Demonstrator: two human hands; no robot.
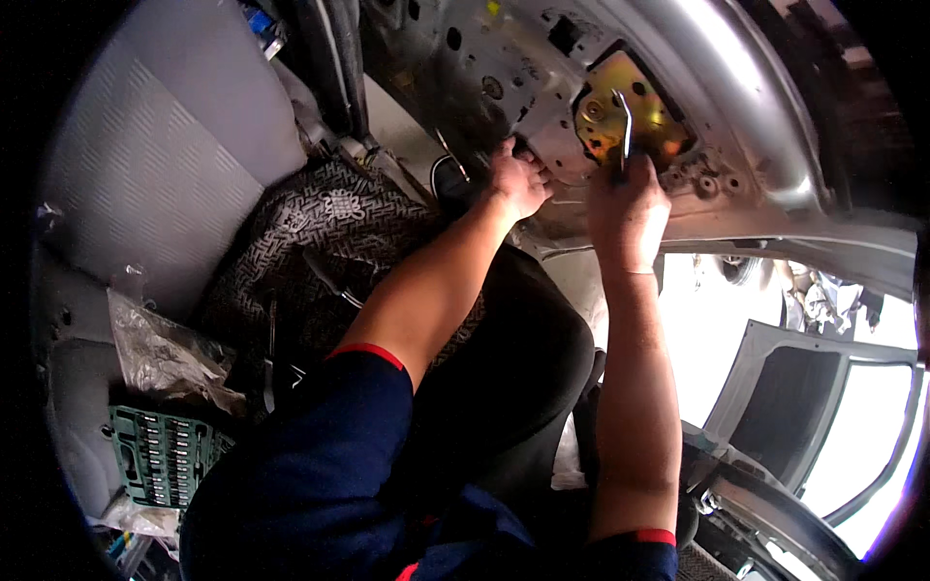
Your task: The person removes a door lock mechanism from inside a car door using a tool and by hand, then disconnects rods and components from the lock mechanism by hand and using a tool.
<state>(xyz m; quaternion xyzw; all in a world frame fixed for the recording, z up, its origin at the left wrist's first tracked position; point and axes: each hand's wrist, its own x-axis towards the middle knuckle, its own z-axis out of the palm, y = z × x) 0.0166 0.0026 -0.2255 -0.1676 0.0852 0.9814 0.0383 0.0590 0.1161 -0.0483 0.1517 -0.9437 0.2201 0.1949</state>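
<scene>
— Grey car seats fill your left side, and a bare metal door panel [542, 58] stretches ahead of you. Where's the latch?

— The brass-coloured latch [605, 116] sits in the panel's opening. Your right hand [628, 208] is just below it, fingers clamped on a thin metal tool [627, 126] whose tip reaches the latch.

— And your left hand [518, 184]?

— Left of the latch, pressed on the panel; whether its fingers grip anything, I cannot tell. A green socket set [160, 455] lies well away, on the seat.
</scene>
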